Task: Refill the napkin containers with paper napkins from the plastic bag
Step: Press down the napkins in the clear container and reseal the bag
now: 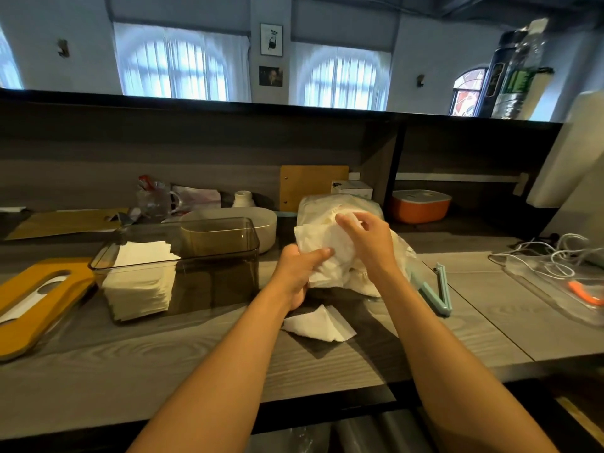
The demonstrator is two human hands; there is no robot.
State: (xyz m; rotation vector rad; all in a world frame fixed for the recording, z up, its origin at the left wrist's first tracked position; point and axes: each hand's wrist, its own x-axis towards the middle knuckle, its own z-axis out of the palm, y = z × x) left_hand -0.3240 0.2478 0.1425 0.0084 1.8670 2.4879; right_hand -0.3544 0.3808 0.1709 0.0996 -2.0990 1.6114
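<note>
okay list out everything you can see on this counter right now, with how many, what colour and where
napkin bundle: one, white, held above the counter centre
plastic bag: one, clear, behind the hands, napkins inside
napkin container: one, smoky clear, left of centre, a napkin stack in its left end
napkin stack: one, white, inside the container
container lid: one, yellow with a slot, far left
loose napkin: one, white, lying on the counter under the hands
bag clip: one, light blue, right of the bag
lidded box: one, orange with a grey lid, back right
cables: white, tangled, far right
hands: left hand grips the bundle; right hand pinches its top
</note>
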